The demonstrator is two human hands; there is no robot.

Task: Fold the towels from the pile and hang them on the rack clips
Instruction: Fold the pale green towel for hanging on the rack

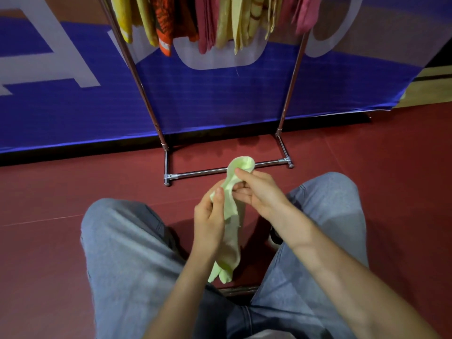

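We see a pale green towel (231, 243) held up between two hands, in the near middle of the scene, above the gap between the person's knees in blue jeans (127, 241). The left hand (209, 217) grips the towel's left edge, its thumb pressed flat on the front of the cloth and its fingers curled behind it. The right hand (259, 189) pinches the upper part of the towel from the right, fingertips curled into the cloth just below its rounded top fold. The two hands sit close together, and the towel's lower end hangs free and narrow below the left hand.

Farther off stands a metal rack (144, 94), its base bar (208, 172) on the dark red floor (367, 155) just beyond the towel's top. Yellow, orange and pink towels (208, 20) hang in a row from its top. We cannot see the clips. Behind the rack stretches a blue banner (208, 99).
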